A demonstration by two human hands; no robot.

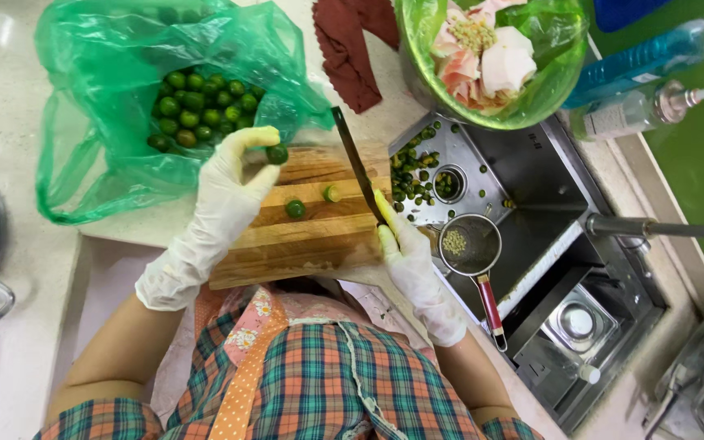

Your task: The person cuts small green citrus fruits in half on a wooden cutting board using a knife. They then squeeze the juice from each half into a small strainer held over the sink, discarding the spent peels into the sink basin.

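Observation:
My left hand (226, 191), in a white glove, pinches a small green lime (277, 154) between thumb and forefinger at the far edge of a wooden cutting board (303, 240). My right hand (407, 261), also gloved, grips a dark-bladed knife (354, 159) that points away from me over the board's right side. Two cut lime pieces (296, 209) lie on the board near the blade. An open green plastic bag (99, 106) holding several whole limes (201, 106) sits just behind my left hand.
A steel sink (556, 269) lies to the right, with several lime pieces on its ledge (414, 175) and a small strainer (470, 244) with a red handle. A green-lined bowl of meat (490, 57), a dark red cloth (352, 49), bottles (653, 102) and a tap (662, 229) stand behind.

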